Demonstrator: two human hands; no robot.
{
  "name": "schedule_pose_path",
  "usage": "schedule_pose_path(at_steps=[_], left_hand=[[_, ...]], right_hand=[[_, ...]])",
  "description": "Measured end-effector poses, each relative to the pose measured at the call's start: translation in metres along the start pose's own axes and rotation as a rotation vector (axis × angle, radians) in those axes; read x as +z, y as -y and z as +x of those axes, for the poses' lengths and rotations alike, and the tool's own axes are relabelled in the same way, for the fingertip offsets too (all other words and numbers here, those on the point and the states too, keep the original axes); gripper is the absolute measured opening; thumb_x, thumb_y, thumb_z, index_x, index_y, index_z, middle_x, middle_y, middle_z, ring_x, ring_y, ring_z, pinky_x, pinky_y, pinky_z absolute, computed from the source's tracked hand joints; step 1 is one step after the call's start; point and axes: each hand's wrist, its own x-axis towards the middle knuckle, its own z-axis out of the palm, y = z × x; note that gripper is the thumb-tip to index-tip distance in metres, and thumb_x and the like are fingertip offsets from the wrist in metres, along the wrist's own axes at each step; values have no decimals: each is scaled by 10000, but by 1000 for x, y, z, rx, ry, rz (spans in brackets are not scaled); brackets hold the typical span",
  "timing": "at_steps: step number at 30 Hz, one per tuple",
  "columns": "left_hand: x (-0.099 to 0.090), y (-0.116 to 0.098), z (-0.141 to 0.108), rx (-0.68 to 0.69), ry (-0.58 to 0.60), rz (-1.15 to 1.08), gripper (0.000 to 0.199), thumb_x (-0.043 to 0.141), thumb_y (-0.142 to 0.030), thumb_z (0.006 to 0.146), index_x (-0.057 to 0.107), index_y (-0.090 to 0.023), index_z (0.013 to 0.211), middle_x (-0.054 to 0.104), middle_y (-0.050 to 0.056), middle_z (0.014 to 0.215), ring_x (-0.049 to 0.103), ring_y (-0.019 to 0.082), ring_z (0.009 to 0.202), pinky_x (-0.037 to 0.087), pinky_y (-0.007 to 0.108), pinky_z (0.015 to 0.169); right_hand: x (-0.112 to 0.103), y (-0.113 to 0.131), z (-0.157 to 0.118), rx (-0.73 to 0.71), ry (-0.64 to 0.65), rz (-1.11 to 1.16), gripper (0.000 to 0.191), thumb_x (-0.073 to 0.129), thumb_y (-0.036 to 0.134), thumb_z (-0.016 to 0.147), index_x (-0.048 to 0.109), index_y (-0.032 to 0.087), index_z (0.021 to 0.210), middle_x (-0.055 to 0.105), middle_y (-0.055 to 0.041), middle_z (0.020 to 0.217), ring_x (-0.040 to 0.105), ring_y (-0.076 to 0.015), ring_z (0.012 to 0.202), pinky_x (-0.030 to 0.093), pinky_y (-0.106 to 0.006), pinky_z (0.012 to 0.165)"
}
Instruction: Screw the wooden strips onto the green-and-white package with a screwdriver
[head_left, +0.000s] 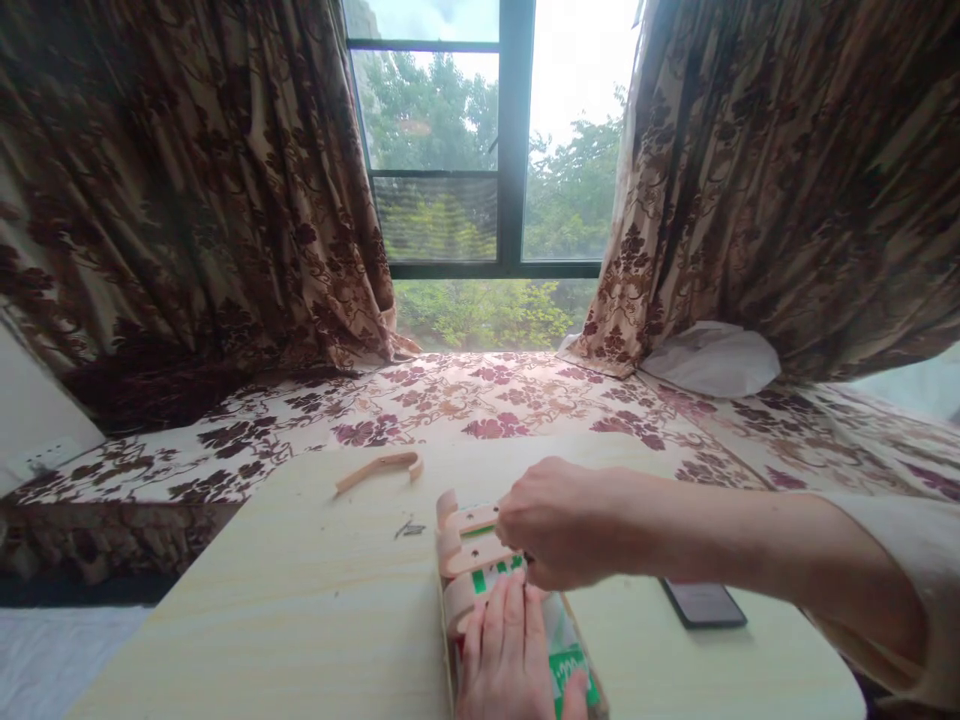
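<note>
On the light wooden table lies a long box (576, 668) with green and white print, with pale curved wooden pieces (466, 560) on it. Screw holes dot the flat faces of these pieces. My left hand (510, 645) rests on the near part of the box and wood, fingers stretched out side by side. Above the far right side of the wood, my right hand (555, 520) is closed in a fist-like grip; what it holds is hidden behind the fingers. Several small dark screws (410, 529) lie to the left of the box.
A loose bent wooden strip (379, 468) lies on the table (285, 600) at the far left. Under my right forearm is a dark phone (703, 604). Floral cloth (495, 400) covers the ledge behind, with a white plastic bag (712, 358) by the curtain.
</note>
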Motion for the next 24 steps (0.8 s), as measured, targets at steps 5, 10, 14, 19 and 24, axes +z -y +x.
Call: schedule_pose_path(at_steps=[5, 10, 14, 19, 24], left_hand=[[-2, 6, 2, 82, -24, 23, 541, 499, -389, 710, 566, -106, 1166, 633, 107, 1158, 546, 241, 1055, 371, 370, 900], [-2, 0, 1, 2, 2, -13, 537, 460, -327, 709, 551, -110, 1191, 641, 107, 1140, 542, 239, 1068, 355, 386, 924], [-5, 0, 1, 25, 12, -1, 550, 478, -328, 708, 542, -97, 1203, 641, 113, 1135, 538, 242, 1077, 361, 383, 919], [-9, 3, 1, 43, 34, 11, 590, 517, -358, 693, 532, -94, 1221, 607, 104, 1206, 515, 247, 1118, 377, 380, 911], [-8, 4, 2, 67, 23, 9, 594, 516, -377, 691, 537, -93, 1213, 594, 105, 1228, 518, 248, 1107, 380, 382, 901]], right_hand=[[-1, -6, -2, -64, -1, -39, 170, 561, 125, 711, 698, 167, 803, 715, -68, 748, 652, -192, 678, 319, -249, 466], [9, -5, 7, -74, -3, -12, 185, 570, 146, 683, 711, 161, 801, 714, -80, 745, 646, -198, 665, 320, -250, 465], [6, -4, 9, 24, 61, 17, 231, 560, 197, 700, 730, 150, 849, 721, -105, 761, 657, -218, 698, 321, -256, 467], [-7, -8, 1, 14, 117, 19, 310, 592, 223, 712, 704, 163, 994, 724, -102, 873, 650, -213, 772, 350, -267, 531], [-2, -5, -1, -63, 91, -10, 203, 543, 138, 739, 714, 167, 844, 716, -84, 822, 635, -186, 718, 329, -255, 508]])
